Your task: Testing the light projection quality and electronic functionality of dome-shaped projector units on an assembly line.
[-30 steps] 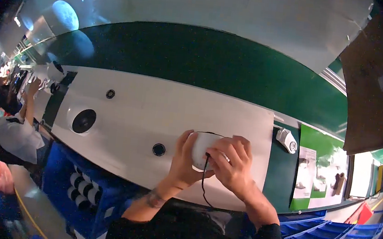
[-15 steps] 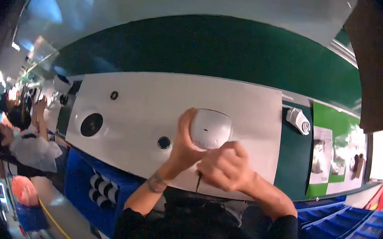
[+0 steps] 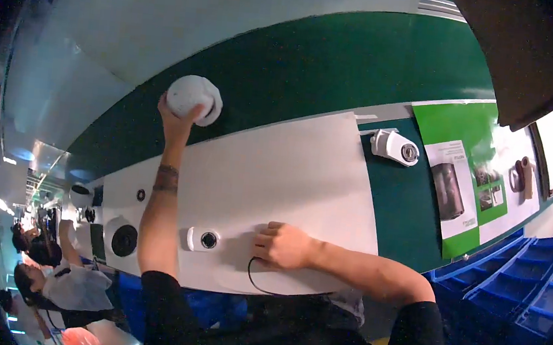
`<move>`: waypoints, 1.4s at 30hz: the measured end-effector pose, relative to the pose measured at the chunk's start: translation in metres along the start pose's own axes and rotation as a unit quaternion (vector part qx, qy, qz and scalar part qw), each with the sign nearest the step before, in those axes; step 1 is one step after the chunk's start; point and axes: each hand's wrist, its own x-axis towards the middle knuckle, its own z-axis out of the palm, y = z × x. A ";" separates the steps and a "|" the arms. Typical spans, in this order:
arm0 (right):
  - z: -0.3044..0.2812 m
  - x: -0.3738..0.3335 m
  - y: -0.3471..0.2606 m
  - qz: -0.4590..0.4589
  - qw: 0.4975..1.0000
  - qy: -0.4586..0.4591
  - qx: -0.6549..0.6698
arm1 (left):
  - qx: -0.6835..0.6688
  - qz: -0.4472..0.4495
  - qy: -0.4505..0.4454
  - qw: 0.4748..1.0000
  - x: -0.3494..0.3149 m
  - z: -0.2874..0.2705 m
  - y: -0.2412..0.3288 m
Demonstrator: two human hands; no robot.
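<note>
Since half a second ago, the smooth white rounded plastic housing (image 3: 181,95) has moved from between both hands to the far left, over the dark green surface (image 3: 341,55) beyond the white rectangular mat (image 3: 284,166). The left hand (image 3: 178,125) is clamped on it at arm's length; the right hand (image 3: 283,246), fingers curled together around the thin black cable (image 3: 254,282), rests low on the mat. Carrying so slick a shell probably calls for thumb and fingers on opposite sides and a steady wrist. The housing sits within the left hand's grasp, well apart from the right.
</note>
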 end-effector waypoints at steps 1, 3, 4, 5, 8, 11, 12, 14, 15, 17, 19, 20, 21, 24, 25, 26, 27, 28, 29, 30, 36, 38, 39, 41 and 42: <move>-0.001 0.001 0.001 0.008 1.000 -0.001 0.001 | -0.009 0.029 -0.026 0.999 0.009 0.004 -0.005; -0.004 0.004 0.001 0.015 1.000 0.007 0.015 | -0.012 -0.014 -0.068 0.997 0.018 0.000 -0.012; -0.005 0.005 0.001 0.025 0.999 0.001 0.021 | -0.083 -0.021 -0.064 0.994 0.016 0.001 -0.015; -0.007 0.005 0.002 0.024 0.999 -0.009 0.027 | -0.142 -0.058 -0.049 0.987 0.009 0.001 -0.017; -0.013 0.007 0.002 0.058 0.990 -0.108 0.074 | 0.043 0.064 -0.002 0.997 -0.003 -0.001 -0.017; -0.014 0.013 0.002 0.045 0.991 -0.119 0.049 | 0.184 0.112 0.062 0.975 -0.034 -0.009 -0.010; -0.014 0.016 0.002 0.034 0.993 -0.099 0.055 | 0.173 0.135 0.061 0.974 -0.048 -0.019 -0.006; -0.016 0.020 0.000 0.026 0.996 -0.061 0.064 | 0.152 0.107 0.024 0.982 -0.089 -0.038 0.007; -0.016 0.022 -0.001 0.024 0.996 -0.055 0.066 | 0.159 0.127 0.027 0.979 -0.113 -0.054 0.015; -0.017 0.024 -0.003 0.035 0.996 -0.049 0.072 | 0.167 0.134 0.029 0.976 -0.160 -0.094 0.031; -0.018 0.025 -0.004 0.040 0.995 -0.059 0.076 | 0.221 0.157 0.085 0.959 -0.201 -0.151 0.042; -0.017 0.025 -0.004 0.041 0.994 -0.063 0.080 | 0.275 0.140 0.129 0.942 -0.217 -0.182 0.045; -0.017 0.025 -0.004 0.045 0.993 -0.079 0.078 | 0.308 0.122 0.198 0.922 -0.233 -0.208 0.047; -0.015 0.024 -0.005 0.064 0.988 -0.122 0.067 | 0.386 0.007 0.335 0.859 -0.256 -0.257 0.037; -0.015 0.024 -0.006 0.073 0.986 -0.133 0.065 | 0.413 -0.025 0.365 0.834 -0.257 -0.263 0.030; -0.015 0.025 -0.006 0.088 0.982 -0.154 0.062 | 0.416 -0.046 0.358 0.835 -0.258 -0.267 0.025; -0.015 0.025 -0.007 0.085 0.983 -0.150 0.060 | 0.409 -0.066 0.360 0.836 -0.255 -0.266 0.017; -0.016 0.025 -0.008 0.090 0.982 -0.156 0.057 | 0.400 -0.077 0.367 0.836 -0.251 -0.262 0.009; -0.015 0.026 -0.008 0.096 0.981 -0.162 0.053 | 0.390 -0.094 0.388 0.830 -0.245 -0.258 0.001; -0.015 0.026 -0.009 0.096 0.981 -0.159 0.049 | 0.381 -0.104 0.411 0.822 -0.239 -0.251 -0.008; -0.010 0.023 -0.010 0.085 0.989 -0.103 0.063 | 0.377 -0.111 0.476 0.787 -0.224 -0.258 -0.033; -0.010 0.022 -0.007 0.094 0.988 -0.099 0.077 | 0.330 -0.092 0.465 0.816 -0.222 -0.268 -0.028; -0.011 0.020 -0.006 0.103 0.985 -0.099 0.100 | 0.292 -0.076 0.448 0.841 -0.224 -0.274 -0.022; -0.013 0.019 -0.003 0.141 0.975 -0.083 0.150 | 0.234 -0.051 0.421 0.875 -0.220 -0.272 -0.005; -0.014 0.019 -0.002 0.160 0.971 -0.063 0.163 | 0.233 0.004 0.383 0.894 -0.219 -0.268 0.006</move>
